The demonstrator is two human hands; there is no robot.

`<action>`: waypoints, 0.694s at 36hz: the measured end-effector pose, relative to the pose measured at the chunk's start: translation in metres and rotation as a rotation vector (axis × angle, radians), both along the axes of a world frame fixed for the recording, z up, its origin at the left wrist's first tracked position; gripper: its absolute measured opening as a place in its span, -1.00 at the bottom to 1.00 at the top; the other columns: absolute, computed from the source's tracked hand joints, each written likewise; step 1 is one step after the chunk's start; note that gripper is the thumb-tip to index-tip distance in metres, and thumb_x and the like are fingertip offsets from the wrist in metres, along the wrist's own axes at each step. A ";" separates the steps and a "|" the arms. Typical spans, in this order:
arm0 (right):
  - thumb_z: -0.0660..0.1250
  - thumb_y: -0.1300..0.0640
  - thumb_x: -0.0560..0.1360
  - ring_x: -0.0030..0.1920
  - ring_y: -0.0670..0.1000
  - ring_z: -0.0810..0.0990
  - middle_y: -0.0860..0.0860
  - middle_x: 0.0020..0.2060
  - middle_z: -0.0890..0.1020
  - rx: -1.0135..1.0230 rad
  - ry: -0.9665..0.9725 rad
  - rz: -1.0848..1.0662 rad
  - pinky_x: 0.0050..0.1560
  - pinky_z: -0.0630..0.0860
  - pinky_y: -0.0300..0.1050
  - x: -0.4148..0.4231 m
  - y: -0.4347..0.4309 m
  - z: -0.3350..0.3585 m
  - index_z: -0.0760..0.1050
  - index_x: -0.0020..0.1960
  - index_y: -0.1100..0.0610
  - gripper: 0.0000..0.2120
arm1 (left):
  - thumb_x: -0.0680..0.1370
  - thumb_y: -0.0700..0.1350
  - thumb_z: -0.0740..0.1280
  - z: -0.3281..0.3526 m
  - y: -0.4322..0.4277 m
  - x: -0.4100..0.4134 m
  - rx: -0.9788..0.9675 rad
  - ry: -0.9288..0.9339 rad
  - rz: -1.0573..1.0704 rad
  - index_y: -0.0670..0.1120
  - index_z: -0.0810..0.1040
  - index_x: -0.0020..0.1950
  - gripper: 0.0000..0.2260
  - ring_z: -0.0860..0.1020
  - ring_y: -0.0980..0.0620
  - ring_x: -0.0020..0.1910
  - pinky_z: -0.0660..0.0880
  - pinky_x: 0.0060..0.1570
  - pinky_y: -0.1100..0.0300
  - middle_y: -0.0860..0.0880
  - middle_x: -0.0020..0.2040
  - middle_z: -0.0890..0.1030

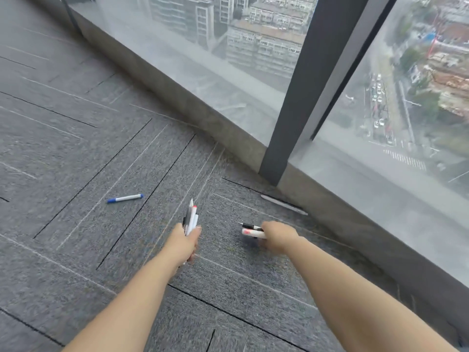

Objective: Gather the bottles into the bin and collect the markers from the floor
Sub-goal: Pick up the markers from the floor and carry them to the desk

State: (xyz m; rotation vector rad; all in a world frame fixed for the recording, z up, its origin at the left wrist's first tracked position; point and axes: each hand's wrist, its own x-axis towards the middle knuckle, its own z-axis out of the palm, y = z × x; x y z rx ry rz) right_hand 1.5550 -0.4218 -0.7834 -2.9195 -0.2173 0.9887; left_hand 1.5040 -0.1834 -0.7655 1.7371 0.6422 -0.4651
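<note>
My left hand (184, 241) grips a bundle of white markers (190, 217) that stick up and away from me, one with a red cap. My right hand (278, 236) holds two markers (252, 231) pointing left, a black-capped one above a red-capped one, just over the grey carpet. A blue-capped white marker (125, 198) lies alone on the carpet to the left of both hands. No bottles or bin are in view.
Grey carpet tiles (76, 148) cover the floor. A concrete sill (228, 138) runs diagonally under floor-to-ceiling windows with a dark frame post (299, 97). A pale strip (284, 204) lies on the carpet at the foot of the sill.
</note>
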 end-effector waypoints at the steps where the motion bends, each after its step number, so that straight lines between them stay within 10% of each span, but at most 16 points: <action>1: 0.29 0.12 0.54 0.00 0.13 0.58 0.05 -0.03 0.55 0.019 -0.045 -0.027 -0.16 0.43 -0.05 0.007 -0.002 0.004 0.41 0.15 0.12 -0.79 | 0.61 -0.06 0.23 0.001 -0.001 0.006 0.017 -0.010 0.022 -0.17 0.33 0.10 -0.80 0.35 0.03 -0.43 0.34 -0.46 0.19 -0.09 -0.28 0.42; 10: 0.28 0.26 0.51 0.11 0.14 0.57 0.11 0.11 0.56 -0.133 -0.352 0.004 -0.01 0.49 -0.01 0.055 -0.031 0.003 0.36 0.17 0.18 -0.75 | 0.57 0.04 0.27 -0.005 -0.006 0.032 0.146 -0.039 0.002 -0.08 0.38 0.09 -0.77 0.42 -0.03 -0.35 0.41 -0.27 0.07 -0.10 -0.25 0.50; 19: 0.27 0.30 0.49 0.09 0.13 0.58 0.07 0.10 0.57 -0.261 -0.264 0.042 -0.14 0.41 -0.05 0.072 -0.033 -0.009 0.48 0.18 0.14 -0.73 | 0.59 -0.02 0.26 -0.011 0.017 0.021 0.185 -0.032 0.010 -0.12 0.38 0.13 -0.79 0.42 0.00 -0.34 0.41 -0.28 0.12 -0.08 -0.24 0.49; 25: 0.32 -0.08 0.48 -0.03 0.08 0.62 0.02 0.00 0.60 -0.147 -0.328 0.106 -0.22 0.42 -0.11 0.074 -0.007 -0.006 0.51 0.08 0.09 -0.71 | 0.60 -0.01 0.23 -0.006 0.047 0.012 0.307 0.012 0.020 -0.13 0.36 0.14 -0.77 0.42 0.00 -0.34 0.36 -0.33 0.16 -0.10 -0.17 0.49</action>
